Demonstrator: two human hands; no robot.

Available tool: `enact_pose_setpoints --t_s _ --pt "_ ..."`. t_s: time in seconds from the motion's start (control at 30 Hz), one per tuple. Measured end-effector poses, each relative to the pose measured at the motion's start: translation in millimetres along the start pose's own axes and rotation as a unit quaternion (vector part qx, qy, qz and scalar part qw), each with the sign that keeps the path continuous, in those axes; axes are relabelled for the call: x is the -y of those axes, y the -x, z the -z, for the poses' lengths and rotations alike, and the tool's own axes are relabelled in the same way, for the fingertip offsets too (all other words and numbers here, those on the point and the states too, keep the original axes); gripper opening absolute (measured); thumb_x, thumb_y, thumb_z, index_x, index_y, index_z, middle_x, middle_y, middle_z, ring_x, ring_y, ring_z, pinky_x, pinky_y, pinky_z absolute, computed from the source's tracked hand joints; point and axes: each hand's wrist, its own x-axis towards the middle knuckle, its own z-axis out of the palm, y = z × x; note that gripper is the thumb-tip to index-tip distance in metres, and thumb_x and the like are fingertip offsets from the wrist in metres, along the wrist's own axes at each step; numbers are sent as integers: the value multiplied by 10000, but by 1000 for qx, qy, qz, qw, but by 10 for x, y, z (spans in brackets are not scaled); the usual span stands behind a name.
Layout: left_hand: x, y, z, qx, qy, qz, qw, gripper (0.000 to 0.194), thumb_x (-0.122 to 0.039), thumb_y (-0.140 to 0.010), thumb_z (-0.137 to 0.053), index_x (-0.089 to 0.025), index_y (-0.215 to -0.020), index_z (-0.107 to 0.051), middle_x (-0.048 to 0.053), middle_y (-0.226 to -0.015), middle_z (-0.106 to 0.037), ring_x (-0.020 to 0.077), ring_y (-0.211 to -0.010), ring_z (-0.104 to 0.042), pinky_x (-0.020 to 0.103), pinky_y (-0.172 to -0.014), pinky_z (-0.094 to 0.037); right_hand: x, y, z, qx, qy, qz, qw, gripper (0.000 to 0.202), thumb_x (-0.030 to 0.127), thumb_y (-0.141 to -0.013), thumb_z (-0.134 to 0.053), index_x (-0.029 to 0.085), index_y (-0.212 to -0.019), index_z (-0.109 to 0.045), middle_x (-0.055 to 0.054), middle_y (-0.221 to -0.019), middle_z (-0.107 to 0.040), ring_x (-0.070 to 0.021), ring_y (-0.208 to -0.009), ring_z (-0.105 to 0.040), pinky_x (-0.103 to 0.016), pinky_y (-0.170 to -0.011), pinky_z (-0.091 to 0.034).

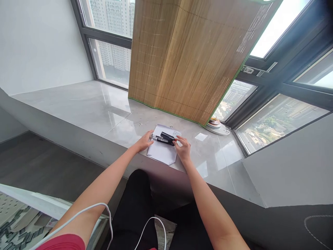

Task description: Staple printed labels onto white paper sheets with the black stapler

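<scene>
White paper [161,152] (landmark): Lying flat on the windowsill [80,104], close to its front edge. Could slip over that edge under a stray push, or crease further at the near right corner.

Black pens [167,135]: Seen side by side over the far half of the white paper; too small for certain identification. Cannot tell whether resting there or lifted slightly. Could roll off the white paper after an uneven release, being slim and apparently smooth.

Right hand [182,147]: At the right side of the white paper, with grip pinching the near end of the black pens. Could lose one through pressing unevenly on both.

Left hand [144,141]: At the left edge of the white paper, with grip around or beside a slim clear end — closed on it or not, cannot tell. Could drag the white paper askew by brushing its margin.

White cable [105,204]: Looping across the left forearm [104,187], bodyward of the white paper. Could snag during a long reach — and jerk the left hand.
</scene>
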Motion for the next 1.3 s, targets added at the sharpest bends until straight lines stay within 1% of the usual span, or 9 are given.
enact_pose_setpoints --t_s 0.13,0.27,0.43,0.57,0.7,0.8,1.0,1.1,1.3 --pt "-36 3 47 -86 205 81 972 638 -291 -956 -458 -175 -1584 -445 120 -1696 -420 245 -1588 -377 430 -1309 -339 98 -193 -7 79 -30 -3 996 499 446 -865 -736 234 -1316 -705 -114 -1306 -740 -295 -1159 -681 -425 -945 -562" --pt "-106 139 60 -158 369 139 905 600 -282 -1049 -246 -98 -1595 -411 183 -1670 -443 209 -1509 -503 392 -1253 -442 271 -247 -103 120 40 32 992 183 374 -881 -740 235 -990 -784 -66 -915 -777 -257 -847 -676 -386 -806 -548" --pt "-154 260 55 -221 668 171 690 545 -351 -1091 -321 -42 -1498 -510 246 -1518 -592 266 -1347 -657 399 -1138 -547 675 -17 -224 13 72 274 959 170 226 -1018 -622 238 -1125 -754 -76 -991 -765 -255 -944 -641 -394 -855 -551" --pt "-181 246 63 -222 740 165 613 588 -469 -1118 -313 -35 -1437 -550 267 -1367 -685 297 -1217 -727 425 -1037 -598 904 139 -353 50 125 441 887 335 85 -1025 -589 262 -1280 -715 -82 -1162 -757 -233 -1046 -666 -408 -981 -551" --pt "-174 248 45 -236 751 145 600 507 -406 -1127 -320 -43 -1369 -579 247 -1268 -733 270 -1131 -758 389 -992 -605 916 186 -467 62 161 506 845 342 83 -1023 -609 249 -1307 -705 -82 -1194 -755 -224 -1074 -674 -415 -1030 -546" --pt "-162 264 25 -251 747 136 600 443 -335 -1129 -323 -49 -1308 -611 213 -1183 -756 239 -1078 -770 348 -965 -603 872 209 -465 53 143 499 853 349 77 -1023 -601 248 -1308 -705 -76 -1181 -765 -218 -1075 -680 -407 -1012 -550" --pt "-190 278 22 -266 744 136 598 421 -335 -1129 -329 -84 -1124 -667 182 -1070 -757 237 -1033 -765 378 -963 -594 703 187 -264 -127 34 139 982 178 311 -966 -694 233 -1086 -800 -76 -929 -757 -243 -838 -678 -389 -779 -557" --pt "-212 279 25 -270 733 147 607 397 -315 -1120 -352 -133 -930 -649 117 -884 -726 185 -801 -730 332 -789 -584 541 126 -172 -106 -2 -18 994 272 446 -855 -772 219 -994 -824 -56 -894 -761 -225 -741 -667 -363 -731 -526" --pt "-205 311 2 -234 678 76 693 491 -334 -1079 -433 -209 -605 -429 -7 -556 -440 115 -493 -432 261 -534 -379 270 39 -81 -7 -45 -109 993 423 591 -772 -799 205 -944 -813 -71 -916 -793 -247 -803 -697 -362 -805 -529"
